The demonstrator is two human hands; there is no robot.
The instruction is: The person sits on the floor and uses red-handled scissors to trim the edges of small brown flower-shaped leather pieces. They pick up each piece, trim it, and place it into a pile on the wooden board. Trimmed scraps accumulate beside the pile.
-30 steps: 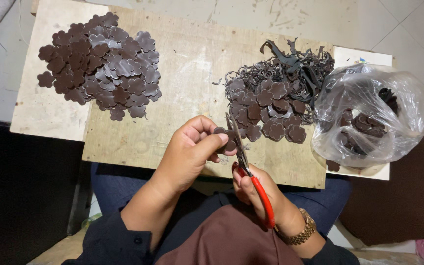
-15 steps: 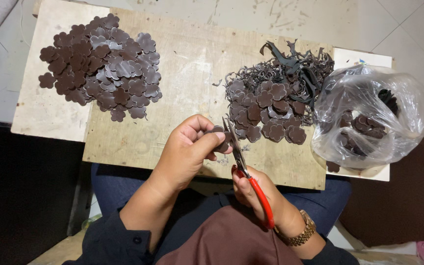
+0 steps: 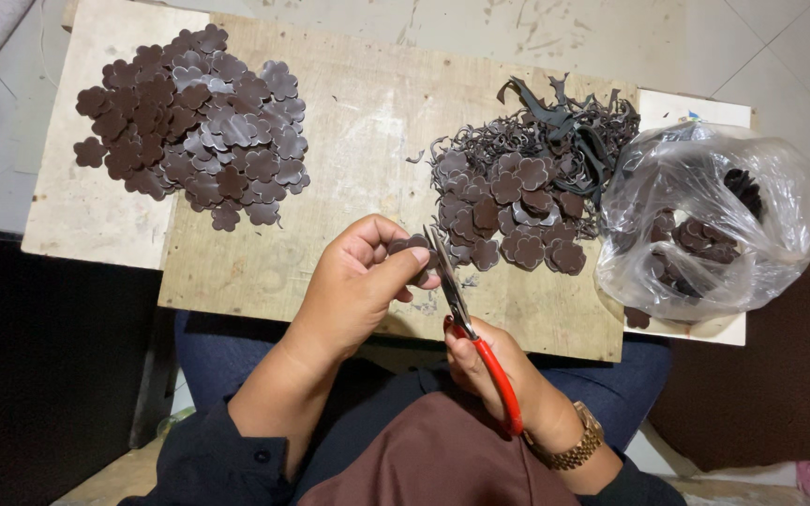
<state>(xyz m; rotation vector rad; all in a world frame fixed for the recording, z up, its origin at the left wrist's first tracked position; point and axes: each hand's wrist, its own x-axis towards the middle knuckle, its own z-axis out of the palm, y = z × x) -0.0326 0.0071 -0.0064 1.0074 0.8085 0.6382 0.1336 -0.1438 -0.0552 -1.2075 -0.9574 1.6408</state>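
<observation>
My left hand (image 3: 360, 281) pinches a small dark brown flower-shaped piece (image 3: 409, 246) between thumb and fingers, just above the near edge of the wooden board (image 3: 367, 122). My right hand (image 3: 491, 367) grips red-handled scissors (image 3: 469, 323), whose blades point up and close on the edge of that piece. A heap of brown flower shapes (image 3: 194, 126) lies at the board's far left. A second heap of flower shapes mixed with thin offcut strips (image 3: 527, 187) lies right of centre, just beyond the scissor tips.
A clear plastic bag (image 3: 714, 220) with more brown pieces sits at the right end of the board. A pale panel (image 3: 77, 206) sticks out at the left. Tiled floor surrounds the low table; my lap is below the near edge.
The hands stay in place. The scissor blades have shifted slightly along the flower piece, and my left fingers have turned it a little.
</observation>
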